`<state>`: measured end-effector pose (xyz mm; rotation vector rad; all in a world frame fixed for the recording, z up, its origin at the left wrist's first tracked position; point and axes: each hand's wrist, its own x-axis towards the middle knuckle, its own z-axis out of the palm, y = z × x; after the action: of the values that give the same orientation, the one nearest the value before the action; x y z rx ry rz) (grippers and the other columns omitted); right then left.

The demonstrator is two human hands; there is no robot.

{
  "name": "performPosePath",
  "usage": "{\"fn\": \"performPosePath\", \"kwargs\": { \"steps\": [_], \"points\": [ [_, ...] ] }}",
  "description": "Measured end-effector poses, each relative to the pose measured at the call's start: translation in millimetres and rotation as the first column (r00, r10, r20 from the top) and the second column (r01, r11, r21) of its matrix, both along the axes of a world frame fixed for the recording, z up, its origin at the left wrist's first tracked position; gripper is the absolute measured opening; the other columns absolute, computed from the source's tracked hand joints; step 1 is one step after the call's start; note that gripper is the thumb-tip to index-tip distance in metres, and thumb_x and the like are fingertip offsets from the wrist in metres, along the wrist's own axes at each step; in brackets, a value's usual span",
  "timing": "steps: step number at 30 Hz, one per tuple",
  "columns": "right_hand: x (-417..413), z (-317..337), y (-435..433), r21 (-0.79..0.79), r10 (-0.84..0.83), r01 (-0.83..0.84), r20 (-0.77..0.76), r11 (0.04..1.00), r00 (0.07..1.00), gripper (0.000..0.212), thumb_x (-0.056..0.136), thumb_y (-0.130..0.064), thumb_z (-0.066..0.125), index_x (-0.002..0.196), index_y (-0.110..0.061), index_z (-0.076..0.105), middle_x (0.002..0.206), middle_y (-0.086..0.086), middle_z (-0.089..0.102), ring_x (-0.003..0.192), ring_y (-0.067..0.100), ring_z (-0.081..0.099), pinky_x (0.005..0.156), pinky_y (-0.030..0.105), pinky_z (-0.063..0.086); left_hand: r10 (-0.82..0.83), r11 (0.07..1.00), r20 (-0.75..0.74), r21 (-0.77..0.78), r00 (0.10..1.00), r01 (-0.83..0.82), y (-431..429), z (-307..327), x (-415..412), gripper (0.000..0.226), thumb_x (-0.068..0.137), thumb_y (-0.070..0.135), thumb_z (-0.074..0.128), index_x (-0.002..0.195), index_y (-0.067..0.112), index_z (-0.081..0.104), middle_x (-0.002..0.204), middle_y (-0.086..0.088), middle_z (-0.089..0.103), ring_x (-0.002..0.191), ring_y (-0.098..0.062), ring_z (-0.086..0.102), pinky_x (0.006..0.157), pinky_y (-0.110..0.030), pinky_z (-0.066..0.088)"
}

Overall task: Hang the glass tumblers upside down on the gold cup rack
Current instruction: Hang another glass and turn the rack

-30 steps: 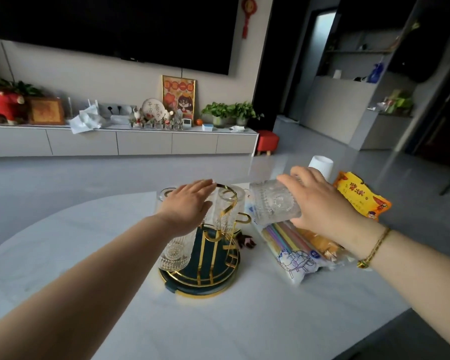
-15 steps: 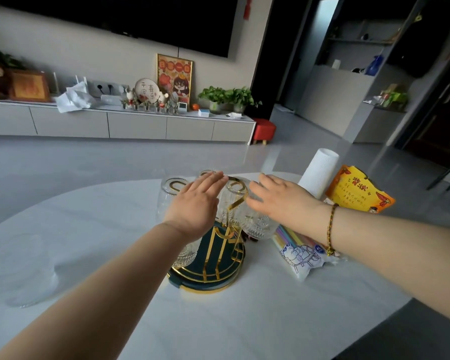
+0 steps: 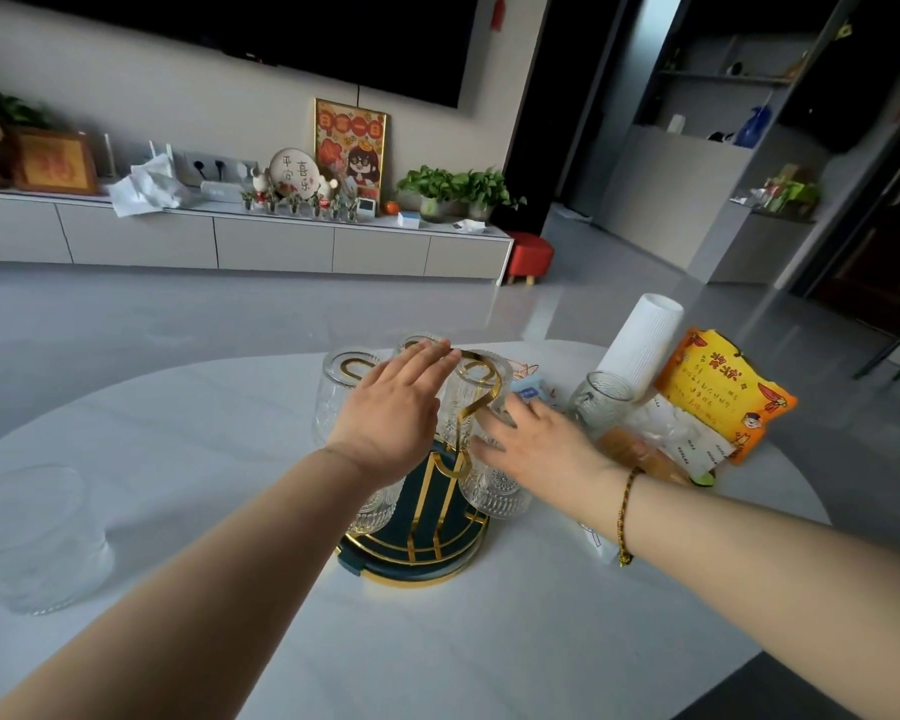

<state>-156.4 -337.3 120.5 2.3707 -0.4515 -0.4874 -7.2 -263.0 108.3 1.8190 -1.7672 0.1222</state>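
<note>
The gold cup rack (image 3: pixel 468 407) stands on a dark green round base with a gold rim (image 3: pixel 417 569) in the middle of the white table. Several ribbed glass tumblers hang upside down on it, one at the left (image 3: pixel 341 392) and one at the back (image 3: pixel 419 341). My left hand (image 3: pixel 391 413) lies flat on top of the rack, fingers straight, holding nothing. My right hand (image 3: pixel 536 444) grips a tumbler (image 3: pixel 497 493) that sits upside down over the rack's right front arm. One more tumbler (image 3: pixel 601 402) stands upright on the table to the right.
A large clear glass (image 3: pixel 32 537) stands at the table's left edge. Right of the rack lie snack packets (image 3: pixel 671 444), an orange bag (image 3: pixel 718 392) and a white ribbed cylinder (image 3: pixel 640 340). The table edge (image 3: pixel 718 678) runs close at the lower right.
My right hand carried the tumbler from the right over to the rack and lowered it upside down onto the right front arm. My left hand stayed on top of the rack.
</note>
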Motion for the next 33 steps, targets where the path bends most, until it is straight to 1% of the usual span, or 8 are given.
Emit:
{"fn": "performPosePath", "kwargs": {
  "steps": [9,16,20,26,28,30,32,33],
  "points": [
    [-7,-19,3,-0.048,-0.003,0.007,0.080,0.999,0.997,0.062,0.087,-0.002,0.040,0.134,-0.008,0.000,0.148,0.021,0.005,0.128,0.045,0.015,0.104,0.047,0.030,-0.003,1.000,0.013,-0.028,1.000,0.003,-1,-3,1,0.051,0.092,0.013,0.035,0.138,0.022,0.015,0.152,0.000,0.018,0.139,-0.015,0.010,0.108,-0.025,0.002],
    [-11,-24,5,-0.038,-0.016,0.020,0.117,0.999,0.993,0.064,0.091,-0.007,0.036,0.137,-0.009,-0.009,0.151,0.017,-0.004,0.132,0.044,0.009,0.108,0.048,0.022,-0.001,1.000,0.001,-0.026,1.000,0.001,-2,-4,2,0.052,0.091,0.014,0.037,0.138,0.022,0.016,0.152,0.000,0.019,0.139,-0.015,0.011,0.110,-0.029,0.005],
    [-16,-26,6,-0.070,0.006,0.001,0.104,0.998,0.995,0.064,0.092,-0.010,0.034,0.135,-0.007,-0.014,0.152,0.017,-0.009,0.134,0.043,0.004,0.110,0.051,0.017,-0.005,1.000,-0.049,-0.012,0.999,0.004,-1,-2,1,0.051,0.090,0.012,0.038,0.137,0.021,0.020,0.150,0.000,0.023,0.139,-0.016,0.015,0.113,-0.036,0.014],
    [-20,-26,10,-0.046,0.037,-0.030,0.155,0.998,0.987,0.057,0.093,-0.013,0.025,0.135,-0.005,-0.013,0.151,0.018,-0.011,0.137,0.038,-0.008,0.112,0.050,-0.003,-0.005,1.000,-0.056,0.019,0.998,0.006,-1,5,3,0.047,0.092,0.013,0.037,0.136,0.022,0.023,0.149,0.000,0.026,0.137,-0.018,0.019,0.112,-0.038,0.017],
    [-21,-22,12,0.016,0.036,-0.041,0.211,0.999,0.977,0.049,0.090,-0.010,0.010,0.136,-0.003,-0.007,0.151,0.019,-0.010,0.137,0.036,-0.011,0.112,0.045,-0.009,-0.007,0.998,-0.063,0.055,0.998,0.011,-2,8,3,0.046,0.092,0.014,0.037,0.136,0.021,0.024,0.150,0.000,0.025,0.137,-0.018,0.019,0.113,-0.039,0.016],
    [-24,-18,15,0.117,0.037,-0.068,0.246,0.991,0.969,0.055,0.083,-0.007,-0.001,0.137,-0.001,-0.003,0.151,0.018,-0.011,0.137,0.033,-0.014,0.105,0.038,-0.022,-0.015,0.996,-0.121,0.081,0.993,0.025,-2,11,2,0.045,0.092,0.013,0.038,0.135,0.020,0.026,0.149,-0.002,0.026,0.136,-0.020,0.022,0.113,-0.041,0.019],
    [-28,-15,19,0.181,0.056,-0.108,0.275,0.977,0.960,0.056,0.082,-0.003,0.003,0.138,-0.001,0.001,0.152,0.015,-0.011,0.138,0.030,-0.015,0.090,0.029,-0.033,-0.013,0.998,-0.228,0.058,0.974,0.026,4,15,0,0.042,0.091,0.011,0.039,0.132,0.018,0.033,0.147,-0.004,0.029,0.133,-0.023,0.028,0.112,-0.041,0.025],
    [-30,-14,20,0.203,0.056,-0.122,0.301,0.972,0.952,0.053,0.085,0.001,0.010,0.138,-0.003,0.006,0.153,0.012,-0.008,0.139,0.027,-0.012,0.088,0.026,-0.034,-0.006,0.999,-0.273,0.030,0.962,0.014,8,16,-1,0.040,0.091,0.009,0.040,0.130,0.017,0.037,0.146,-0.005,0.032,0.131,-0.023,0.032,0.109,-0.038,0.028]
  ]
}}
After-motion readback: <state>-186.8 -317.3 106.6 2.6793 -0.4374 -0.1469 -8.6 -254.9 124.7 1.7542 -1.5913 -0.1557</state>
